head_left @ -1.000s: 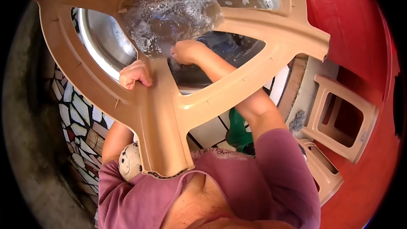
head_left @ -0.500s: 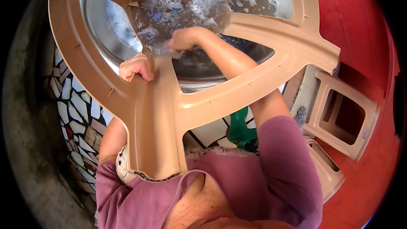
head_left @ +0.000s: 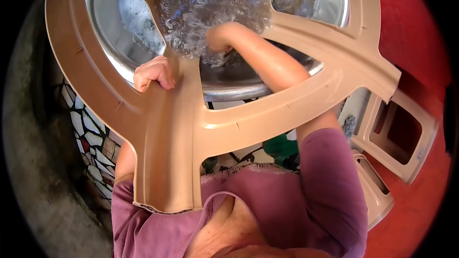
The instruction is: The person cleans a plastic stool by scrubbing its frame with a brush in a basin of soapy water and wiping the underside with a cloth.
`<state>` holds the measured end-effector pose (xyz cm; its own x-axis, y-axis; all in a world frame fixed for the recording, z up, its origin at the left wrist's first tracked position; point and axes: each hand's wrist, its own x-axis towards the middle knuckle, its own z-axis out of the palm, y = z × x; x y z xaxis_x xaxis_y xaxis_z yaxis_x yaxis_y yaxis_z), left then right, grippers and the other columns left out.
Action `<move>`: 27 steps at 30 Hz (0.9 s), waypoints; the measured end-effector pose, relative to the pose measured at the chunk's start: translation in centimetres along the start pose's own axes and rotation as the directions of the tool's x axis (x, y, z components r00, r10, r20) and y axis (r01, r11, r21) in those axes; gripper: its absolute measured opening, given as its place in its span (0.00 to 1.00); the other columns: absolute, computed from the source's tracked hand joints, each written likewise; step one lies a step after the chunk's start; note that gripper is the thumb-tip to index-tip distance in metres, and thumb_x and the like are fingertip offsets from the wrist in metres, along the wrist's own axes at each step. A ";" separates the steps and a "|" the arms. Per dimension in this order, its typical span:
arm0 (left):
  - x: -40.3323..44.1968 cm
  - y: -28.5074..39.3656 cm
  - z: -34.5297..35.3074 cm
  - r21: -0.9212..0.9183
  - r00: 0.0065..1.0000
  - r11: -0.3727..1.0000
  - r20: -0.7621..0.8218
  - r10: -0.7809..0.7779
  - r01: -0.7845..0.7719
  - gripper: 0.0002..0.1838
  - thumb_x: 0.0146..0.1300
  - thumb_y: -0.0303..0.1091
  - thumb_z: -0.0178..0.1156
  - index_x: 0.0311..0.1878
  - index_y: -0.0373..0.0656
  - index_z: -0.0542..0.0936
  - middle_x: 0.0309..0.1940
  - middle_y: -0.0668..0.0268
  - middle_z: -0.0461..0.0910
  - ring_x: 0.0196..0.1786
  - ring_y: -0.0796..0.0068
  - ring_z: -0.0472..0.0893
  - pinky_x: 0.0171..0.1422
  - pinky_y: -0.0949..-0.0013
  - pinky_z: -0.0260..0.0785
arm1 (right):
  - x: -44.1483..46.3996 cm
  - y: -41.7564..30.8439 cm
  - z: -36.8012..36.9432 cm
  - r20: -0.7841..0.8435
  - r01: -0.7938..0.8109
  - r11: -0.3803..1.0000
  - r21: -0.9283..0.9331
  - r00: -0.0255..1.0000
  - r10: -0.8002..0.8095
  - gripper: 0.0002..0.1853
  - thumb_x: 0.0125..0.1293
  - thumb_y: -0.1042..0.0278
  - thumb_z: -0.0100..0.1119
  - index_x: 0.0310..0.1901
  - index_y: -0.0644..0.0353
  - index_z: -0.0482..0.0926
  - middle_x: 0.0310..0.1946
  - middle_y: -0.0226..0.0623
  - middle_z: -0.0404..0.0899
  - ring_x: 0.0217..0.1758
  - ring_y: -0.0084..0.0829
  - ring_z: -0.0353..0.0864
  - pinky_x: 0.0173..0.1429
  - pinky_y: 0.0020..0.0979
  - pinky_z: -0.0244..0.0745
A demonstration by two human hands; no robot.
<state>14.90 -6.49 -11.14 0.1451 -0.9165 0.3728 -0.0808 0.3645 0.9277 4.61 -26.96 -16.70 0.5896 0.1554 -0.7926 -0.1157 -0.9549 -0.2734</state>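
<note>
A large beige plastic frame, ribbed and with wide cut-outs like a table base, is tilted over a metal basin of soapy water. One channelled leg of it reaches down to my chest. My left hand grips the frame's edge beside the left cut-out, fingers curled over it. My right arm passes beneath the frame's near rim and up through a cut-out. At the frame's centre, my right hand is closed and blurred amid foamy water. Whatever it holds is hidden.
Two beige plastic pieces with rectangular openings, one upper and one lower, lie at the right on a red surface. Broken-tile flooring shows at the left, beside a grey curved edge. Something green is below the frame.
My right hand has moved right and slightly up within the foamy water. The frame has shifted a little in view; my left hand keeps its hold on the edge.
</note>
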 end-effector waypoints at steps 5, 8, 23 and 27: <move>0.7 -0.6 0.2 -0.040 0.997 0.997 -0.031 0.067 -0.068 0.16 0.51 0.30 0.61 0.13 0.42 0.66 0.14 0.65 0.70 0.19 0.72 0.70 0.25 0.73 0.60 | -5.3 -0.9 0.3 -0.161 0.090 0.743 0.663 0.987 0.024 0.22 0.64 0.54 0.57 0.57 0.54 0.79 0.30 0.40 0.82 0.20 0.31 0.73 0.28 0.34 0.73; 0.4 -0.1 0.6 0.008 0.996 1.000 -0.085 -0.025 0.026 0.19 0.57 0.35 0.61 0.14 0.42 0.67 0.14 0.65 0.70 0.20 0.72 0.71 0.24 0.73 0.62 | -4.7 2.0 2.4 -0.085 -0.142 0.832 0.537 0.972 0.221 0.21 0.64 0.55 0.55 0.56 0.54 0.79 0.38 0.41 0.84 0.26 0.34 0.78 0.33 0.35 0.75; 0.9 -2.1 -0.8 -0.158 0.981 0.981 0.141 0.134 -0.111 0.21 0.63 0.42 0.60 0.17 0.42 0.72 0.17 0.65 0.74 0.21 0.71 0.73 0.27 0.72 0.65 | -0.1 2.2 4.6 -0.197 -0.011 0.883 0.469 0.973 0.117 0.17 0.60 0.60 0.52 0.41 0.63 0.84 0.36 0.49 0.84 0.37 0.46 0.84 0.43 0.45 0.77; 0.8 -1.1 -0.3 -0.130 0.998 0.991 0.055 0.025 -0.017 0.21 0.63 0.42 0.60 0.17 0.42 0.72 0.17 0.65 0.74 0.22 0.71 0.74 0.27 0.71 0.65 | -1.6 -1.8 4.3 -0.279 -0.066 0.901 0.428 0.939 0.202 0.18 0.68 0.60 0.45 0.53 0.56 0.78 0.47 0.50 0.79 0.48 0.52 0.80 0.51 0.46 0.76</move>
<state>15.41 -7.60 -11.84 0.0882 -0.9150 0.3938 0.0458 0.3986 0.9160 0.39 -24.44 -17.31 0.7533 -0.1175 -0.6471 -0.4857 -0.7627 -0.4270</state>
